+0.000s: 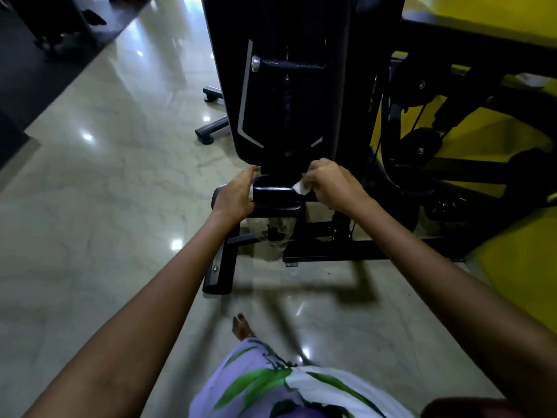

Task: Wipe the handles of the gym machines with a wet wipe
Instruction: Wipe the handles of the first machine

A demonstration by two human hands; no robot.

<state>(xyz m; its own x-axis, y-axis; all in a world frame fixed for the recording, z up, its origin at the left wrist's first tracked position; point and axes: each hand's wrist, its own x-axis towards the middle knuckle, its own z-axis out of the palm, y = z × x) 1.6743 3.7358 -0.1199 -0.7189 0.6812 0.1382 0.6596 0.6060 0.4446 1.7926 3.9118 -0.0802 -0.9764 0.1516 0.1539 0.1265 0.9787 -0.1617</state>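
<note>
While bunched small and white in the right hand [331, 184], wet wipe [300, 187] pressed against the right end of a short black handle [275, 193] low on the gym machine [289, 86], just under the big dark upright panel. Right hand curled shut around the wipe, knuckles up, only a corner of it showing. Left hand [238, 194] clamped over the handle's left end, near a pale metal collar, apparently steadying it. Hands apart, bare black grip between them.

Step in hand, by judgement: mid-wipe on this one handle, right end covered, middle and left probably not yet.

Next move likely calls for: drawing the wipe leftward along the grip, wrapping round to catch the underside, and shifting the left hand off so its patch gets done too.

Round about: clear plastic wrap [274, 233] hanging beneath the handle, black base frame [316, 251] on glossy marble floor [105, 176], yellow-and-black frame with cables [452, 116] to the right, bare foot [241, 327] and leaf-print garment [286, 387] below.
</note>
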